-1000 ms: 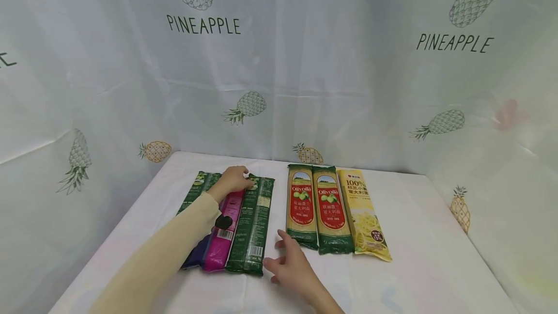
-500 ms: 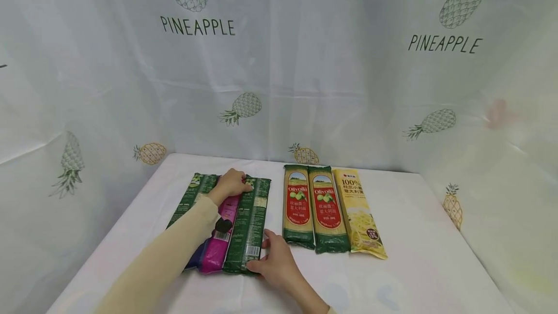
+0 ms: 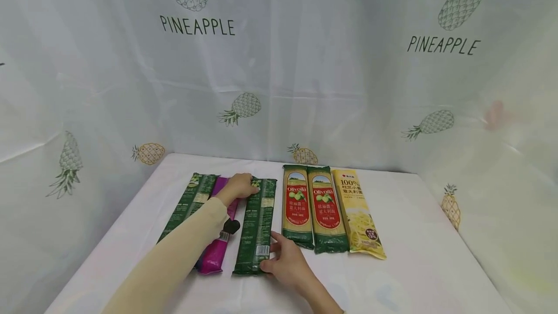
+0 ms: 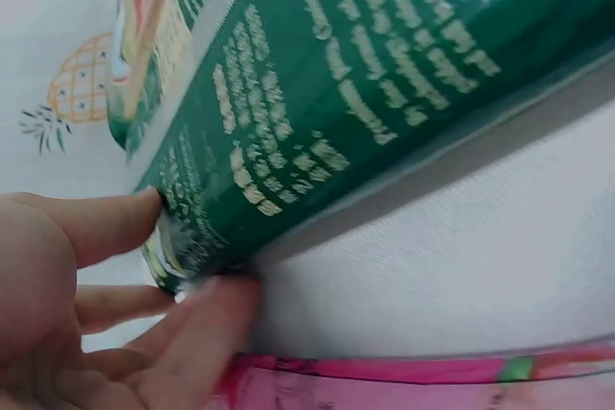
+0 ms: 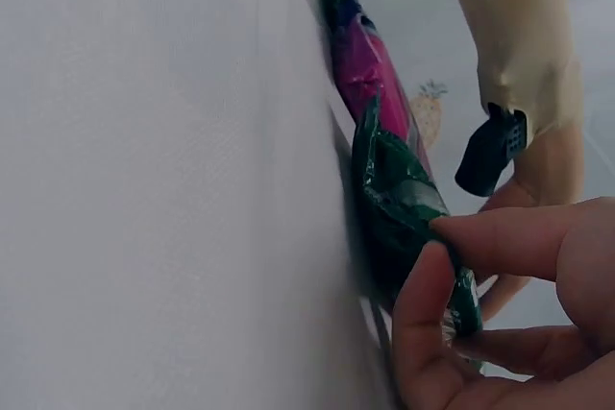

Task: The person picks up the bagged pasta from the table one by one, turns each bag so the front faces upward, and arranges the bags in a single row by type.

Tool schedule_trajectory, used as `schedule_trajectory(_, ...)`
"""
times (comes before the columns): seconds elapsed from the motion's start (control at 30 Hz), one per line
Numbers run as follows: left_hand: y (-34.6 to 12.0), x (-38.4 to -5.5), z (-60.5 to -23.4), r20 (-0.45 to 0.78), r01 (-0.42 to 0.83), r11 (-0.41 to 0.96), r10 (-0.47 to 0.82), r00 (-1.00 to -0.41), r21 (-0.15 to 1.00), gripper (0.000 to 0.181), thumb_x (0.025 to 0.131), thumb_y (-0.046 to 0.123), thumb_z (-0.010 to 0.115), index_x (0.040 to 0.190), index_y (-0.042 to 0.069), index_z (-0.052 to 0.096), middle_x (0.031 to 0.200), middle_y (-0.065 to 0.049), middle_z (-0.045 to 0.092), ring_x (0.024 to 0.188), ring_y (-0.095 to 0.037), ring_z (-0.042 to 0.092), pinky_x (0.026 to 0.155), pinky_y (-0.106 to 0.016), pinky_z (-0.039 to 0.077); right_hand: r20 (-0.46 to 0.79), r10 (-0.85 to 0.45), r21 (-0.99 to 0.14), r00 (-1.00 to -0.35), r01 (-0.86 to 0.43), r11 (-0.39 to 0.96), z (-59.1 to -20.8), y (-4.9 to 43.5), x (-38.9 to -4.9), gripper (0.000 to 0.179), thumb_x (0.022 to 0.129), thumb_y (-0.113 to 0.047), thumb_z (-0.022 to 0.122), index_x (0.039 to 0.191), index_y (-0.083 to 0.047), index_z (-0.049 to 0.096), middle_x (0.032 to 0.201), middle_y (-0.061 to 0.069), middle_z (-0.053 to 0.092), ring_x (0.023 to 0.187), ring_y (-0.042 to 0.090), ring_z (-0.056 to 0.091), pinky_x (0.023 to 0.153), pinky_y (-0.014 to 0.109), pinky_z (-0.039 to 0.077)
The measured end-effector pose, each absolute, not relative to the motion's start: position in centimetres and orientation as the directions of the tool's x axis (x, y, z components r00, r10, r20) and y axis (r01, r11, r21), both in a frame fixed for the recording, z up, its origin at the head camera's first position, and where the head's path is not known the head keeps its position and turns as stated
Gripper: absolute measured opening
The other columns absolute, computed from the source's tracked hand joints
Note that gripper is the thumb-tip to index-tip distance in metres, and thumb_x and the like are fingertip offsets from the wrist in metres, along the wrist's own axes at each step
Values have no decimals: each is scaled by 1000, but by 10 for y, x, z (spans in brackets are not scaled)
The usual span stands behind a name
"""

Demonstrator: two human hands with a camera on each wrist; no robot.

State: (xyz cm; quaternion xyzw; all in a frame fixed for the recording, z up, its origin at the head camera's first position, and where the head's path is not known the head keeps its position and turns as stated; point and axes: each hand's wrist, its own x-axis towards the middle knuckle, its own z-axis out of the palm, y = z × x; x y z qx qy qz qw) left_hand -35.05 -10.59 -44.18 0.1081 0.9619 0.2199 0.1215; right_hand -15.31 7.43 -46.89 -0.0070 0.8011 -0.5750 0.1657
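A green spaghetti pack [image 3: 255, 227] lies back side up near the middle of the white table, both hands on it. My left hand [image 3: 239, 187] holds its far end, thumb on one side and fingers on the other in the left wrist view. At the near right corner, my right hand [image 3: 287, 263] pinches the pack's crinkled green end [image 5: 394, 180]. A strip of tablecloth separates this pack from a magenta pack [image 3: 213, 256] on its left. Another green pack [image 3: 185, 205] lies farther left, partly covered by the left sleeve. Dark blue wrapping beside the magenta pack is mostly hidden.
Right of the hands, two Olivoila spaghetti packs [image 3: 298, 207] [image 3: 327, 210] lie side by side, front up. A yellow pasta pack [image 3: 359, 212] lies slightly slanted beside them. Behind the table [image 3: 427, 251] hangs a pineapple-print curtain [image 3: 340, 62].
My right hand has come to the green pack's near corner and taken hold. The pack has slid right, opening a gap from the magenta pack, with the left hand moving along.
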Motion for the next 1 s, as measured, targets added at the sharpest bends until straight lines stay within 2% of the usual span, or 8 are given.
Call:
schedule_trajectory(0.13,-105,-350,-441,-266,27,834,207,-942,551,73,102,27,74,158,-6,43,154,-29,52,95,-31,74,75,-39,62,-258,-206,-934,-944,188,305,-467,75,-153,83,85,3,83,159,1,45,116,10,65,87,20,64,67,37,63)
schedule_trajectory(0.27,-104,-347,-442,-272,-48,758,174,-946,651,75,98,19,78,158,-7,42,156,-30,49,122,-41,66,94,-49,60,-252,-209,-945,-945,194,265,-467,77,-152,82,85,6,81,159,0,45,118,10,64,93,21,61,69,36,63)
schedule_trajectory(0.43,-103,-345,-441,-201,-33,680,170,-965,732,67,99,17,76,156,-3,47,152,-26,54,136,-43,55,107,-57,50,-246,-229,-961,-942,205,188,-469,83,-153,83,87,9,77,162,-4,42,125,14,60,96,21,64,74,36,61)
schedule_trajectory(0.6,-98,-345,-428,-138,-17,543,183,-973,839,66,102,14,72,160,2,44,151,-25,55,130,-41,61,101,-52,55,-238,-230,-969,-944,214,123,-466,92,-154,85,92,3,74,166,-13,37,144,22,55,102,21,65,79,37,59)
schedule_trajectory(0.67,-95,-345,-422,-114,-4,504,188,-976,864,65,104,14,71,161,4,42,151,-25,54,129,-40,62,98,-50,57,-240,-219,-970,-946,225,92,-463,95,-155,84,94,-4,74,168,-15,34,150,25,52,98,20,62,78,37,55)
schedule_trajectory(0.77,-92,-345,-415,-100,-6,461,179,-979,887,65,104,14,70,162,7,43,151,-23,54,127,-39,63,97,-48,58,-244,-197,-970,-949,238,54,-460,98,-157,81,99,-13,73,168,-16,32,150,25,53,95,20,57,77,37,49)
schedule_trajectory(0.9,-89,-345,-410,-94,-13,422,172,-981,907,65,104,14,70,162,7,42,149,-20,54,127,-38,63,98,-47,58,-255,-168,-967,-952,252,39,-459,102,-158,83,101,-18,74,169,-13,28,149,22,54,117,26,59,97,50,52)
schedule_trajectory(1.0,-87,-345,-410,-84,-5,410,175,-981,912,65,104,14,69,163,7,42,148,-20,54,128,-37,63,98,-46,58,-272,-156,-961,-949,276,-4,-460,104,-158,86,100,-16,75,169,-8,25,147,20,47,129,28,49,105,49,47)
